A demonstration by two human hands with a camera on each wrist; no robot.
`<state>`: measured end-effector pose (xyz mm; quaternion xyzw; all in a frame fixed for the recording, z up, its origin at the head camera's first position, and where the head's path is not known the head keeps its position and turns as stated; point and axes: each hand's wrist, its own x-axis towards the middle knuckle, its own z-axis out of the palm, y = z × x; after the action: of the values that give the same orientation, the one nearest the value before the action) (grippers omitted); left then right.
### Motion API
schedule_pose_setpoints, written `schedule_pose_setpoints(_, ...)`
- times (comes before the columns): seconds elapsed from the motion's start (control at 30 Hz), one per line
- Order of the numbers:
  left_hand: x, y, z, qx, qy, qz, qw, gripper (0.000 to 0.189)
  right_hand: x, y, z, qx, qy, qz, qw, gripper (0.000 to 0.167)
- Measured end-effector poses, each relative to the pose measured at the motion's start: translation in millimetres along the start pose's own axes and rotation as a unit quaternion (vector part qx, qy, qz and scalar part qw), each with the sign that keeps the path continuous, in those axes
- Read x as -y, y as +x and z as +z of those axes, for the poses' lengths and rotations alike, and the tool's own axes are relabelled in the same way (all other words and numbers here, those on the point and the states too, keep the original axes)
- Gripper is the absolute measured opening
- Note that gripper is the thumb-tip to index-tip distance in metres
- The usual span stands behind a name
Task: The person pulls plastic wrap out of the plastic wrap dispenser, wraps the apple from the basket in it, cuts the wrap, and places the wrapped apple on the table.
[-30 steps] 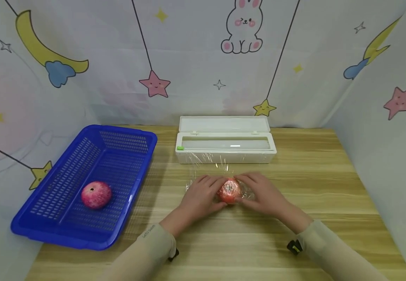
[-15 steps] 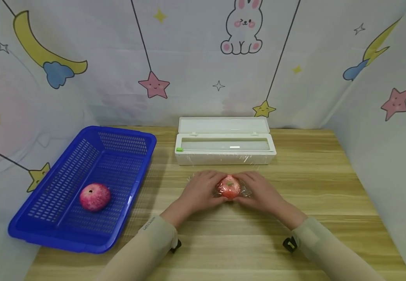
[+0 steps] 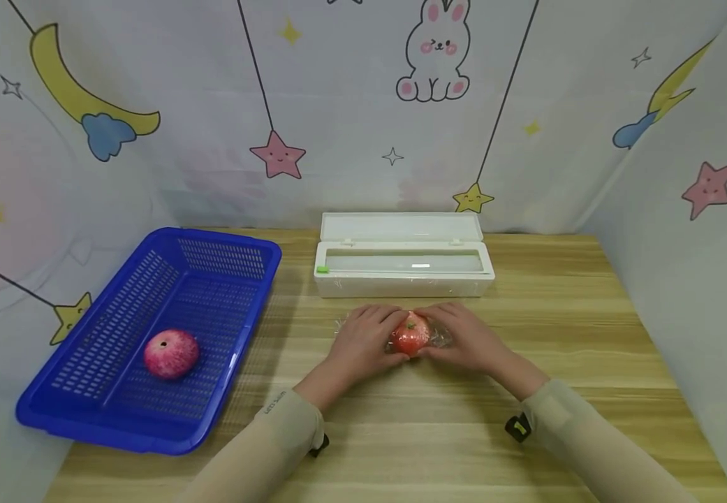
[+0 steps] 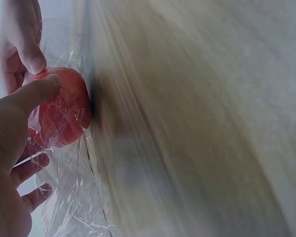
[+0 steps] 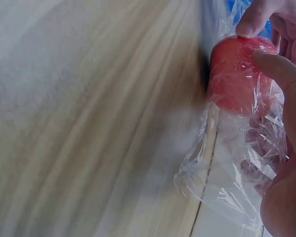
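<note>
A red apple [image 3: 410, 334] with a small green stem on top sits between both hands, just in front of the white box. Clear plastic wrap [image 4: 69, 197] covers it and spreads loosely out on both sides under the palms. From the left, my left hand [image 3: 365, 341] holds the apple, thumb on the near side and fingers over the far side. My right hand [image 3: 464, 337] holds it the same way from the right. Both thumbs press the film on its near face in the wrist views. Loose crinkled film [image 5: 237, 173] trails below the right fingers.
A white cling-film dispenser [image 3: 404, 285] with its lid raised and a green slider stands behind the hands. At the left, a blue plastic basket [image 3: 237, 381] holds another pinkish-red apple [image 3: 171, 354]. Patterned cloth walls [image 3: 363, 105] enclose the wooden table [image 3: 401, 447].
The apple has turned so its green stem faces up. Film that stretched up toward the dispenser is now gathered down under the hands, and the hands have closed in slightly.
</note>
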<state>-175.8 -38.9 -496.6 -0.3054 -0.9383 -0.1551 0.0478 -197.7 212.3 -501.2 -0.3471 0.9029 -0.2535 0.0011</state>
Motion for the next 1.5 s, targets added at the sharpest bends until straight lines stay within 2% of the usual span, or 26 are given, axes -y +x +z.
schedule_pose_setpoints(0.2, 0.1, 3.7, -4.4, 0.017, -0.018, -0.016, 0.9996, 0.073, -0.4, 4.1, -4.0, 0.005, 0.015, 0.002, 0.9999, 0.069)
schedule_pose_setpoints(0.43, 3.4, 3.2, -4.2, 0.025, -0.022, -0.014, 0.9994, 0.073, -3.3, 2.0, 1.4, -0.004, 0.013, -0.004, 0.9999, 0.069)
schedule_pose_setpoints(0.6, 6.1, -0.5, -3.3, 0.013, -0.038, -0.012, 0.9991, 0.073, -5.0, -2.7, 9.1, -0.017, -0.001, -0.012, 0.9998, 0.073)
schedule_pose_setpoints(0.7, 8.9, -6.0, -7.0, -0.010, -0.073, -0.026, 0.9970, 0.071, -4.3, -6.2, 12.3, -0.026, -0.007, -0.021, 0.9994, 0.075)
schedule_pose_setpoints(0.77, 13.0, -9.7, -10.7, -0.041, -0.093, -0.047, 0.9937, 0.065, -3.8, -8.1, 13.6, -0.033, -0.011, -0.030, 0.9990, 0.077)
schedule_pose_setpoints(0.87, 22.7, -13.4, -15.8, -0.113, -0.106, -0.090, 0.9837, 0.054, -4.5, -10.8, 14.6, -0.041, -0.020, -0.043, 0.9980, 0.080)
schedule_pose_setpoints(0.97, 34.3, -12.2, -19.2, -0.191, -0.098, -0.136, 0.9672, 0.050, -5.1, -13.8, 13.2, -0.046, -0.032, -0.054, 0.9970, 0.083)
schedule_pose_setpoints(1.07, 45.6, -9.7, -21.0, -0.234, -0.102, -0.185, 0.9491, 0.053, -4.7, -15.3, 10.7, -0.050, -0.045, -0.061, 0.9959, 0.081)
schedule_pose_setpoints(1.2, 59.1, -7.4, -20.4, -0.259, -0.119, -0.245, 0.9267, 0.062, -1.7, -10.5, 5.1, -0.055, -0.051, -0.070, 0.9948, 0.074)
schedule_pose_setpoints(1.3, 66.6, -6.5, -19.5, -0.271, -0.132, -0.274, 0.9134, 0.067, 2.0, -1.8, -0.7, -0.062, -0.051, -0.082, 0.9934, 0.069)
schedule_pose_setpoints(1.4, 71.2, -5.2, -18.6, -0.269, -0.148, -0.290, 0.9064, 0.070, 5.4, 8.8, -6.2, -0.072, -0.054, -0.097, 0.9912, 0.062)
schedule_pose_setpoints(1.5, 73.6, -3.0, -17.5, -0.248, -0.170, -0.308, 0.9026, 0.076, 9.2, 20.7, -11.2, -0.074, -0.052, -0.107, 0.9901, 0.058)
